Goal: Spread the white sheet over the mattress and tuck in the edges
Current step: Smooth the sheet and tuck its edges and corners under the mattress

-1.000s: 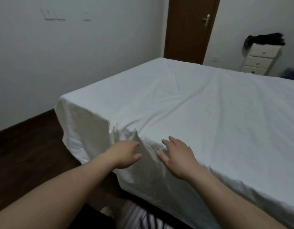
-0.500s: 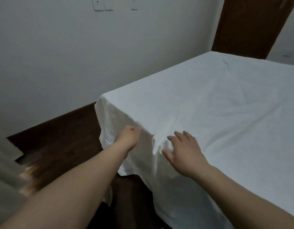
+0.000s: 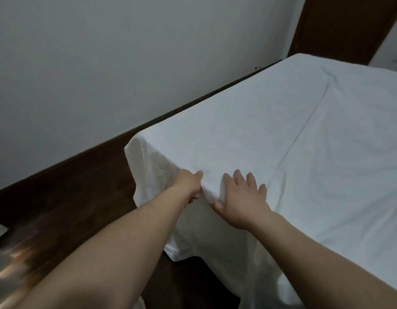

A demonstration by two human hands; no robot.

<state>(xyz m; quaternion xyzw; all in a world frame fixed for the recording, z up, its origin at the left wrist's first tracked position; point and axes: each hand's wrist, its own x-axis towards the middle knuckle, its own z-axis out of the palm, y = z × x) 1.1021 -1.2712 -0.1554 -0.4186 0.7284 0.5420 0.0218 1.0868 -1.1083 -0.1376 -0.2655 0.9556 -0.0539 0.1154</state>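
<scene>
White sheet (image 3: 271, 134): covers the mattress top; its edge hangs loose down the near side and the corner.
Left hand (image 3: 189, 185): at the bed's near edge, fingers closed around a fold of the sheet.
Right hand (image 3: 240, 197): just beside the left, palm down, fingers spread flat on the sheet.
Floor (image 3: 66, 197): dark wood, below the hanging cloth.

left hand (image 3: 189, 184): arm extended, fingers curled | right hand (image 3: 240, 200): palm down, fingers spread
</scene>
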